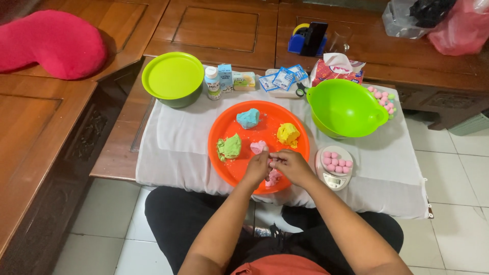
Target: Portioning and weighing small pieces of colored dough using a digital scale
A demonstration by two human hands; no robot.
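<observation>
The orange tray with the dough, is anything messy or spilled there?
Small crumbs dot the round orange plastic tray near the green dough lump. A few pink and green dough balls lie loose on the white cloth behind the lime-green plastic bowl.

Four dough lumps (248, 118) lie on the tray (224, 133); the scale (334, 168) sits right, the bowl (346, 107) behind it.
</observation>
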